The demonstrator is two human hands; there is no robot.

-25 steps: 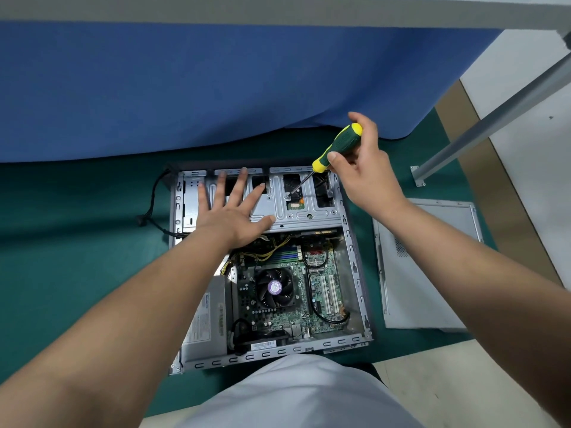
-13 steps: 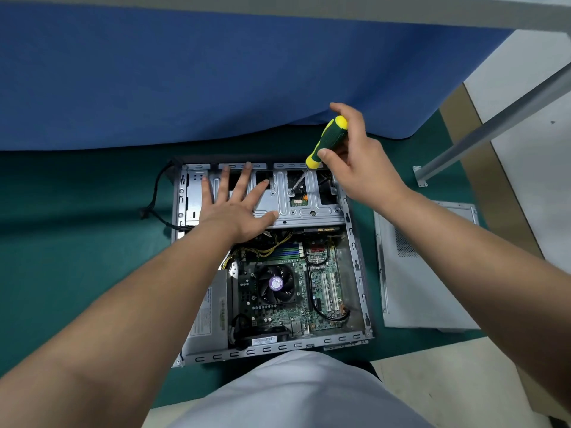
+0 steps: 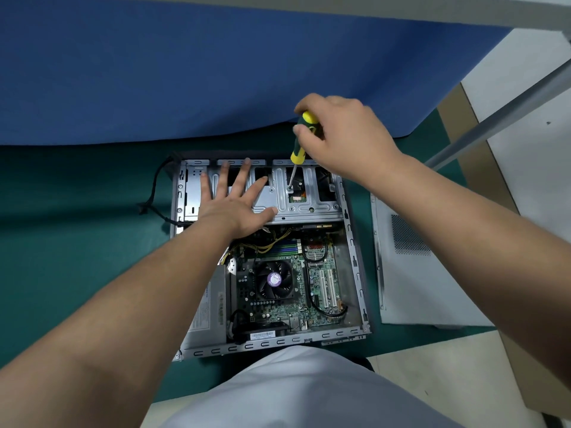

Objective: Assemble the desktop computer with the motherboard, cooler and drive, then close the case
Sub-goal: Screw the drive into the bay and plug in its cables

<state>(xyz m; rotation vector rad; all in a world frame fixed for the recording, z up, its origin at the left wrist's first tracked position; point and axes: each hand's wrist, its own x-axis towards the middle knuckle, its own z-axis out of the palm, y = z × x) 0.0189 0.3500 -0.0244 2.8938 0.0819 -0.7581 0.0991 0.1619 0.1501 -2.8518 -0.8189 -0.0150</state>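
Note:
An open grey computer case [image 3: 355, 242] lies flat on the green mat. Inside it sit the green motherboard [image 3: 318, 291] and the black cooler fan [image 3: 273, 281]. A silver drive cage [image 3: 309, 208] spans the case's far end. My left hand [image 3: 234, 202] presses flat on the cage with its fingers spread. My right hand [image 3: 343, 137] grips a yellow and green screwdriver [image 3: 301, 140], nearly upright, with its tip on a screw [image 3: 289, 189] in the cage.
The grey side panel [image 3: 426, 273] lies on the mat right of the case. A power supply [image 3: 210, 307] fills the case's near left. A black cable [image 3: 154, 196] trails off the far left corner. A blue cloth [image 3: 216, 72] hangs behind, and a metal table leg [image 3: 494, 118] slants at right.
My right hand has swung up and left, bringing the screwdriver from a slant to nearly upright over the screw. My left hand stays flat on the cage.

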